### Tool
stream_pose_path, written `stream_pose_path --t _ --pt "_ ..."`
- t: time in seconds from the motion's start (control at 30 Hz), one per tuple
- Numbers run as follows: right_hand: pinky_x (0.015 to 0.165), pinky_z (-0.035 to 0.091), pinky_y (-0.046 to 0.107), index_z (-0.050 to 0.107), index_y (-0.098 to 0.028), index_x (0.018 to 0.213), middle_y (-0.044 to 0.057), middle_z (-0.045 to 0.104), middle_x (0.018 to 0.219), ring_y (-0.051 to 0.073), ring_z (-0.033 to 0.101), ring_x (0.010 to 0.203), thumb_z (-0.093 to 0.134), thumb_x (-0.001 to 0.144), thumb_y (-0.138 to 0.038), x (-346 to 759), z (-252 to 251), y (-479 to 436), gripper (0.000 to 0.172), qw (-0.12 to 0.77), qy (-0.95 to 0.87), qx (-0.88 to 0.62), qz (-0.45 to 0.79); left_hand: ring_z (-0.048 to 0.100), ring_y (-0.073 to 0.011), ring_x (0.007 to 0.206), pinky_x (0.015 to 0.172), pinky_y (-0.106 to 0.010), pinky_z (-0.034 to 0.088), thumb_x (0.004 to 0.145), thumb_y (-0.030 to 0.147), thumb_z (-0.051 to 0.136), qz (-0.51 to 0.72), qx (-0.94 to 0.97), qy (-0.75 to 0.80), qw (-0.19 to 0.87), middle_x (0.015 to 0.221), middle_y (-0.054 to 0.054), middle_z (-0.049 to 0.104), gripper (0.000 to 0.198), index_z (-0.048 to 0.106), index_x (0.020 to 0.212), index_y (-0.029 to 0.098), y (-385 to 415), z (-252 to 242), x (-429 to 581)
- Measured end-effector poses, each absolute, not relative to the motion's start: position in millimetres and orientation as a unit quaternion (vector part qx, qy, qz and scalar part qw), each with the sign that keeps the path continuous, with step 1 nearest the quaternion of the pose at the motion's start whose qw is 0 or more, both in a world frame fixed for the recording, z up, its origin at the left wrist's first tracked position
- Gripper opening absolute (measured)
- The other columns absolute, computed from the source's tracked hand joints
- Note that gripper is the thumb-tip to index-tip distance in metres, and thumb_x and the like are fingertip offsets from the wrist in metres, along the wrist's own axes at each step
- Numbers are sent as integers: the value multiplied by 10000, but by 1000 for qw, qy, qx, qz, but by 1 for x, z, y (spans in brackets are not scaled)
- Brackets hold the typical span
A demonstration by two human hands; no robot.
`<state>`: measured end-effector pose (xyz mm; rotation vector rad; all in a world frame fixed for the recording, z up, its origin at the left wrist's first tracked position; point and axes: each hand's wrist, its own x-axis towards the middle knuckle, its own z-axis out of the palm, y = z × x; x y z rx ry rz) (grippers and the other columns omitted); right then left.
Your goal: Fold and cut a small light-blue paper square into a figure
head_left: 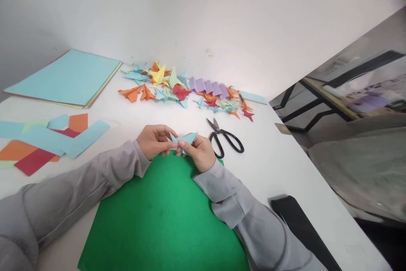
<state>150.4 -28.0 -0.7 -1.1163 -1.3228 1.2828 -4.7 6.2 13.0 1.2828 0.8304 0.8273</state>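
Note:
Between my two hands is a light blue folded paper figure (188, 138) with pointed ends, held just above the far edge of a green sheet (158, 216). My left hand (156, 140) pinches its left side with thumb and fingers. My right hand (202, 151) grips its body from the right, thumb on top. Fingers cover part of the folds, so the exact figure is hard to make out. A pair of black-handled scissors (226, 135) lies with blades parted, just right of my right hand.
Several folded paper figures (160, 75) and a purple pleated strip (207, 87) lie along the wall. Stacked coloured sheets (69, 77) are at the far left, with cut paper pieces (47, 138) nearer. A black flat object (301, 224) lies by my right forearm, near the table's right edge.

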Motion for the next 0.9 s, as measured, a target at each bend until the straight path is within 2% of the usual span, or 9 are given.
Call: stream_pose_path --t 0.23,0.43,0.67,0.8,0.9 --pt "436 345 218 603 -151 582 -8 593 479 89 506 425 665 659 -464 151 -4 -27 328 471 -509 -452 561 430 -47 297 325 -153 349 550 182 717 354 597 361 623 365 69 498 260 590 762 100 5 9 -5" --pt "431 348 213 600 -148 586 -7 603 486 92 524 426 676 655 -441 151 -4 -26 310 477 -492 -454 569 514 -92 359 362 -195 425 593 248 705 343 609 354 622 417 27 556 271 590 782 92 4 11 -5" --pt "426 338 215 611 -141 583 2 603 485 76 483 406 556 772 -442 152 -5 -28 359 475 -511 -455 553 469 -68 310 331 -171 379 559 254 729 363 578 368 631 382 48 527 275 577 728 99 4 15 -4" --pt "441 386 219 607 -141 593 2 609 500 97 540 435 665 668 -443 150 -2 -29 316 466 -516 -465 548 443 -61 285 301 -162 333 525 268 752 366 560 374 642 372 51 521 310 578 720 100 5 16 -4" --pt "428 387 214 606 -138 579 3 610 501 96 549 423 681 642 -446 150 1 -29 323 453 -522 -470 549 472 -87 298 319 -185 371 587 338 716 358 554 361 660 358 38 524 334 588 780 96 7 15 -6"
